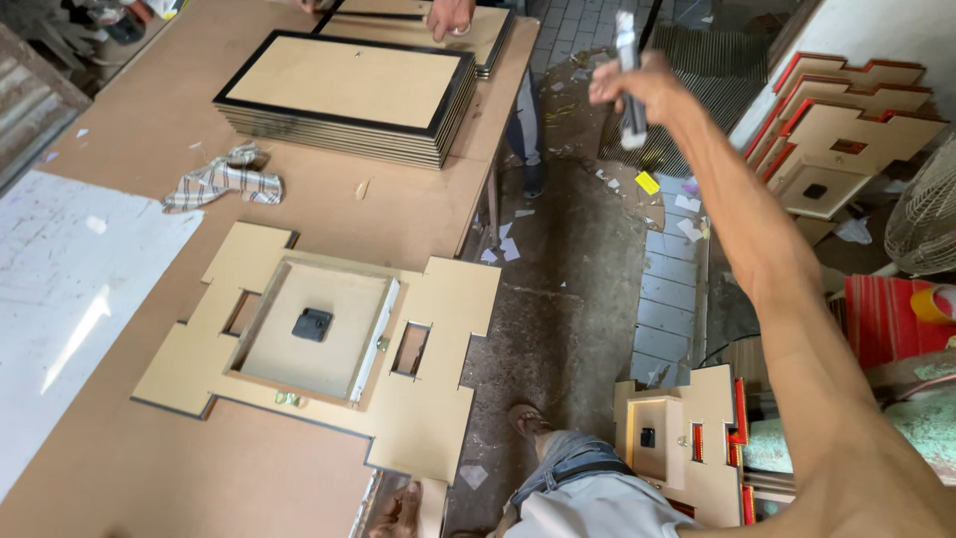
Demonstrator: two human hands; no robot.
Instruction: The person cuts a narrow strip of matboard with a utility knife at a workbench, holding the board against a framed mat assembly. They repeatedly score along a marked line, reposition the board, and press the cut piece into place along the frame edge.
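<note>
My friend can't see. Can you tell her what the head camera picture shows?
A person's right hand reaches out over the floor, holding a blurred white strip. On the brown table lies a stepped board panel with a small black box in its middle, beside stacked black-edged frames.

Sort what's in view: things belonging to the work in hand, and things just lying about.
In hand:
right hand gripping a grey tool
stepped board panel with black clock movement

Lying about:
checked rag
stack of frames
yellow tape roll
</note>
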